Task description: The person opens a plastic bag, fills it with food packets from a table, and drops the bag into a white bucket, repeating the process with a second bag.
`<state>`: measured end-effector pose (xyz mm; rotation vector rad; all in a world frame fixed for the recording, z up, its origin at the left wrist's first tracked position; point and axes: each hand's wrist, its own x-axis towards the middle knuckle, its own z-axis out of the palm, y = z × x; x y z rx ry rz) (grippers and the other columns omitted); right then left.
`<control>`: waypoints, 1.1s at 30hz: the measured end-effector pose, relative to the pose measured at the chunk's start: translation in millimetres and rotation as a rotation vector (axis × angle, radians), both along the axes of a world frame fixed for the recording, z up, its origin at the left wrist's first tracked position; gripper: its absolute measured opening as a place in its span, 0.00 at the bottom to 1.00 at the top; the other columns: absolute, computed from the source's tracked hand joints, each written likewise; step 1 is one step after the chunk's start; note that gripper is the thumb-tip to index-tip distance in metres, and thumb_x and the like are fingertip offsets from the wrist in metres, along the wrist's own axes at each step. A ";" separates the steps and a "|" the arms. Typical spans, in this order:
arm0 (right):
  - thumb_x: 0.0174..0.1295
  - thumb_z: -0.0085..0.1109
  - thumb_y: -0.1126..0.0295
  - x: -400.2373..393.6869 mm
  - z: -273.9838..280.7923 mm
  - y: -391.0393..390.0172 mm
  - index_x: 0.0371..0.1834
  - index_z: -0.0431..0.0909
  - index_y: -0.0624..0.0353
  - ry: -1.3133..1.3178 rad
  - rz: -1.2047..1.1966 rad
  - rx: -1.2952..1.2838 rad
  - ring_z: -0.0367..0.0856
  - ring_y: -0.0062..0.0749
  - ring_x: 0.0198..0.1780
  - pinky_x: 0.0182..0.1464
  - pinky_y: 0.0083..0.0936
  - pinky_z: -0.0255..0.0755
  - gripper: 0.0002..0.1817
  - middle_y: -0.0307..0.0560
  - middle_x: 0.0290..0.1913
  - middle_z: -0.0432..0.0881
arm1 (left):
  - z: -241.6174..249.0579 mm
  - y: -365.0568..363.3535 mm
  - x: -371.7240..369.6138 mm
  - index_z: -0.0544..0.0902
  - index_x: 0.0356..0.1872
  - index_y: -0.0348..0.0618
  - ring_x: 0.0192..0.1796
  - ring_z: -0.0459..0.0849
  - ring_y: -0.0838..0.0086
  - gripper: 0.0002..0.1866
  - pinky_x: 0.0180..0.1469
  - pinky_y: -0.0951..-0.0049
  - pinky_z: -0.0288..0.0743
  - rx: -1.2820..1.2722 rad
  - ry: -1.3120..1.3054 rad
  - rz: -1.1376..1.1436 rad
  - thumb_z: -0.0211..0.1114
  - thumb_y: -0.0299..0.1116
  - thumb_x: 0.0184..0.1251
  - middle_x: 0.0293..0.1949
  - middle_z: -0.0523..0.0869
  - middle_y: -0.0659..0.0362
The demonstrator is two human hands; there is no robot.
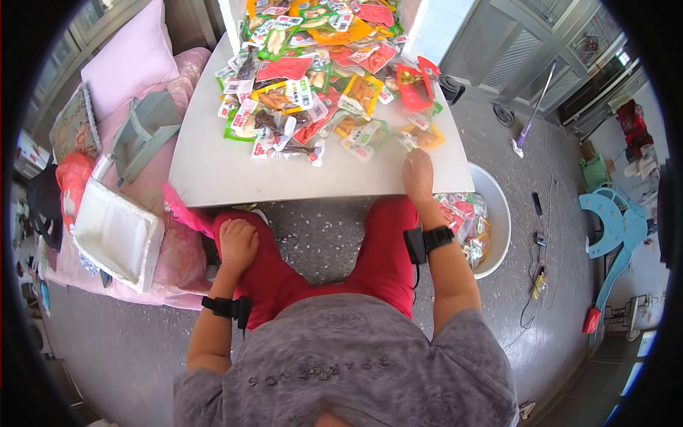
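Note:
My left hand [238, 242] lies flat on my left thigh, fingers stretched out and holding nothing. Over the front right part of the white table [284, 178], my right hand [418, 174] is closed at the lower edge of a yellow-edged snack packet [425, 136], which looks blurred. Its fingertips are partly hidden from above. Just left of that packet lies a clear and green snack packet [364, 136]. Beyond them spreads a large heap of sealed snack packets [313, 78] in red, orange, green and clear wrapping.
A white tub [502, 231] with several packets stands on the floor beside my right leg. To my left, a pink-covered couch holds a white foam box [117, 231], a grey plastic bin [146, 135] and a pink pillow [131, 60]. Cables and a blue chair [615, 228] are at the right.

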<state>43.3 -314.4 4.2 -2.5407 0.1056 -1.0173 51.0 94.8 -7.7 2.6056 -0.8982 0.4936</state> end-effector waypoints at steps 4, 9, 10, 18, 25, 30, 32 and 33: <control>0.40 0.49 0.82 -28.5 -3.3 59.8 0.28 0.68 0.64 -0.035 0.270 0.075 0.70 0.49 0.35 0.38 0.34 0.67 0.08 0.55 0.31 0.71 | 3.4 -1.9 1.4 0.74 0.23 0.44 0.39 0.73 0.68 0.05 0.48 0.63 0.59 -0.067 0.019 -0.002 0.58 0.30 0.41 0.28 0.76 0.59; 0.41 0.50 0.81 -65.6 -14.7 102.9 0.28 0.68 0.63 0.059 0.458 0.109 0.71 0.45 0.32 0.35 0.33 0.68 0.08 0.52 0.28 0.72 | 61.5 -29.1 0.4 0.73 0.25 0.39 0.35 0.73 0.64 0.07 0.41 0.67 0.64 -0.372 0.113 -0.176 0.59 0.27 0.43 0.28 0.76 0.56; 0.41 0.49 0.81 -70.6 -17.8 106.6 0.28 0.68 0.63 0.083 0.496 0.111 0.72 0.45 0.32 0.34 0.33 0.68 0.08 0.52 0.28 0.72 | 76.9 -35.8 0.4 0.72 0.25 0.38 0.34 0.73 0.64 0.07 0.39 0.68 0.65 -0.460 0.157 -0.230 0.59 0.26 0.44 0.28 0.75 0.55; 0.43 0.49 0.79 -77.0 -51.4 71.7 0.29 0.69 0.63 0.171 0.309 0.142 0.73 0.44 0.32 0.35 0.32 0.69 0.08 0.52 0.28 0.73 | 230.7 -83.9 -19.3 0.73 0.32 0.37 0.30 0.72 0.65 0.09 0.31 0.70 0.65 -0.928 0.522 -1.232 0.59 0.28 0.49 0.27 0.73 0.55; 0.44 0.49 0.78 -75.5 -38.6 87.2 0.29 0.69 0.62 0.174 0.197 0.189 0.73 0.43 0.31 0.34 0.31 0.68 0.07 0.51 0.28 0.74 | 281.9 -128.7 -93.4 0.73 0.17 0.37 0.14 0.67 0.77 0.14 0.17 0.76 0.60 -1.641 0.476 -1.443 0.55 0.37 0.54 0.14 0.68 0.62; 0.44 0.49 0.78 -75.5 -37.3 87.3 0.28 0.70 0.62 0.173 0.205 0.167 0.73 0.43 0.31 0.34 0.30 0.68 0.07 0.51 0.28 0.74 | 287.0 -142.3 -91.0 0.72 0.15 0.35 0.13 0.65 0.77 0.12 0.16 0.79 0.60 -1.718 0.234 -1.602 0.51 0.29 0.54 0.13 0.66 0.62; 0.44 0.49 0.77 -75.0 -36.4 88.3 0.28 0.70 0.62 0.165 0.207 0.152 0.73 0.43 0.31 0.34 0.31 0.68 0.06 0.51 0.28 0.74 | 289.1 -138.8 -93.0 0.72 0.15 0.35 0.13 0.65 0.77 0.12 0.16 0.79 0.59 -1.705 0.258 -1.583 0.51 0.28 0.54 0.13 0.66 0.62; 0.44 0.49 0.77 -75.3 -36.3 88.4 0.28 0.70 0.62 0.172 0.207 0.148 0.73 0.43 0.31 0.34 0.31 0.68 0.06 0.50 0.28 0.74 | 290.4 -137.0 -95.4 0.72 0.15 0.35 0.13 0.65 0.77 0.12 0.16 0.79 0.59 -1.717 0.281 -1.567 0.50 0.28 0.54 0.13 0.66 0.62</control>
